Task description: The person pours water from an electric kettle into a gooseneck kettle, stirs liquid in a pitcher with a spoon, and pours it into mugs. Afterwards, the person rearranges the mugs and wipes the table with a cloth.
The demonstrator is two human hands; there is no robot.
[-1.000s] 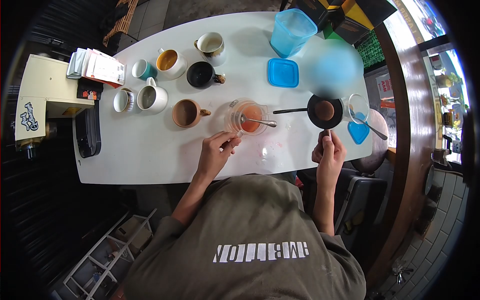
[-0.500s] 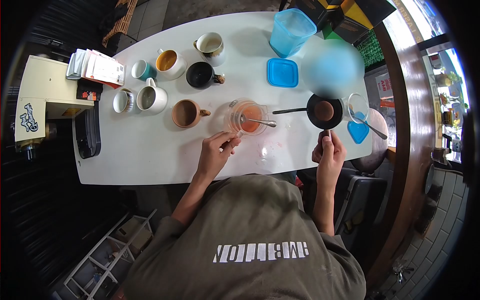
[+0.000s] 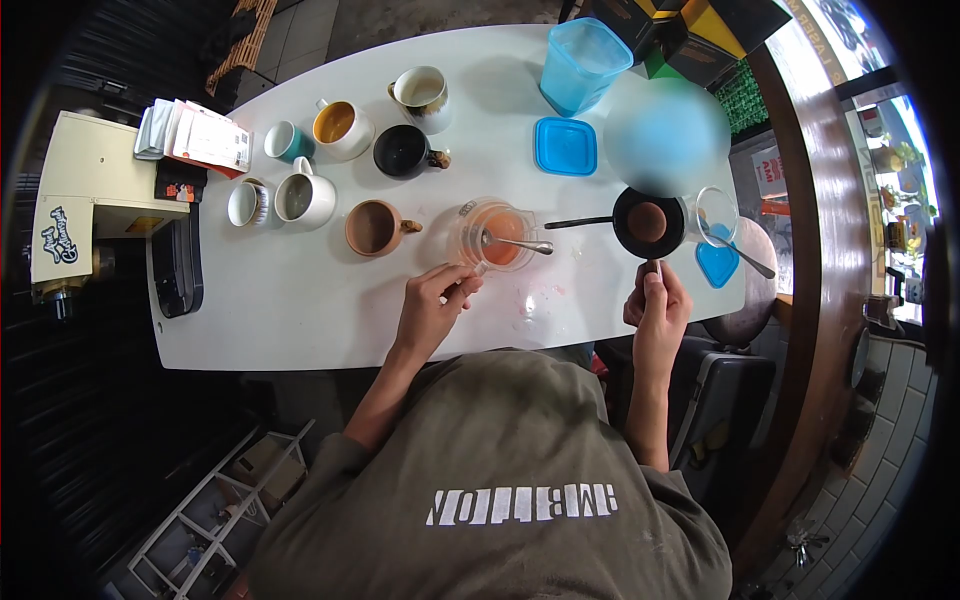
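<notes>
My left hand [image 3: 432, 310] is closed around the handle of a clear measuring jug [image 3: 468, 240], which stands on the table. The jug has orange-pink contents, and a metal spoon [image 3: 525, 244] leans in it. My right hand [image 3: 660, 305] grips the short handle of a round black cup [image 3: 676, 228] with something brown inside. From the cup's left side a thin black handle [image 3: 578, 222] sticks out; whether it belongs to the cup or is a separate utensil I cannot tell. Right beside the cup is a clear glass [image 3: 722, 205] with a metal spoon [image 3: 752, 262] across it.
Several mugs, including a brown one [image 3: 372, 240] and a black one [image 3: 395, 165], stand left on the white table [image 3: 290, 330]. Behind are a blue container [image 3: 585, 60] and blue lid [image 3: 565, 146]; another lid [image 3: 716, 268] lies right. Papers [image 3: 205, 135] lie at the left edge.
</notes>
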